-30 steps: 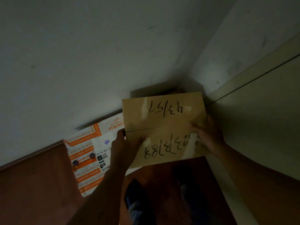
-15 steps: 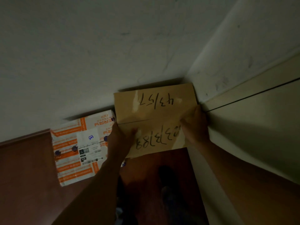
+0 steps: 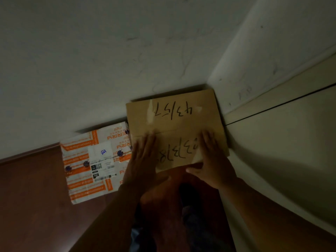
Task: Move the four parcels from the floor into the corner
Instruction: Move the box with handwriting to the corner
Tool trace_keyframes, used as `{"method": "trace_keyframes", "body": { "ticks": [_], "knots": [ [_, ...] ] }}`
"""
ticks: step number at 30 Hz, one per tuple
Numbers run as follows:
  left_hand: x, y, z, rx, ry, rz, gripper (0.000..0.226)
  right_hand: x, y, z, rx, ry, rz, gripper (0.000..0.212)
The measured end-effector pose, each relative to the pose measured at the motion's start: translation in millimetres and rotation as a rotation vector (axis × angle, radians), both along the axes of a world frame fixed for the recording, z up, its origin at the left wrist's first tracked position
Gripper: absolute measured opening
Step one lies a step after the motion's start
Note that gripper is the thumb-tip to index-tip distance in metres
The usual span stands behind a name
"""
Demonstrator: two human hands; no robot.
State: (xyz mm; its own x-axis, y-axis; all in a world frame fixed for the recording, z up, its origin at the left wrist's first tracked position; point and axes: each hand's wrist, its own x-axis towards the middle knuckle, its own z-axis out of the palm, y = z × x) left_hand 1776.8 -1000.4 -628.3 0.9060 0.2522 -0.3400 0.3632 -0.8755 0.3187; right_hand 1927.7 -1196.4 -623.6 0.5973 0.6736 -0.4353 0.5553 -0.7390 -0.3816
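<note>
A brown cardboard parcel (image 3: 174,122) with black handwritten numbers sits in the corner, its far edge against the white wall. My left hand (image 3: 142,157) lies flat on its near left part, fingers spread. My right hand (image 3: 212,159) lies flat on its near right part, thumb hooked over the near edge. To the left, a white and orange printed parcel (image 3: 87,166) with a shipping label rests on the floor against the wall, touching the brown parcel's left side.
White walls meet at the corner (image 3: 209,82). A pale door or panel (image 3: 283,142) runs along the right. Dark reddish floor (image 3: 31,197) spreads to the left and below. My legs show dimly under my arms.
The brown parcel has gone down and back into the corner. My hands have shifted from gripping its sides to lying flat on its top.
</note>
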Motion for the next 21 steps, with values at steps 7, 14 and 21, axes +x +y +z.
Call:
{"method": "trace_keyframes", "body": {
  "ticks": [7, 14, 21],
  "knots": [
    [16.1, 1.6, -8.9, 0.038, 0.037, 0.027, 0.122, 25.8, 5.6, -5.9, -0.002, -0.065, 0.068, 0.121],
    [20.8, 3.2, -4.8, -0.046, 0.034, 0.081, 0.122, 26.2, 21.1, 4.1, 0.021, 0.023, 0.022, 0.122],
    [11.7, 19.9, 18.2, -0.175, -0.175, 0.250, 0.069, 8.7, 63.3, 34.6, 0.193, -0.001, -0.066, 0.052]
  ]
}}
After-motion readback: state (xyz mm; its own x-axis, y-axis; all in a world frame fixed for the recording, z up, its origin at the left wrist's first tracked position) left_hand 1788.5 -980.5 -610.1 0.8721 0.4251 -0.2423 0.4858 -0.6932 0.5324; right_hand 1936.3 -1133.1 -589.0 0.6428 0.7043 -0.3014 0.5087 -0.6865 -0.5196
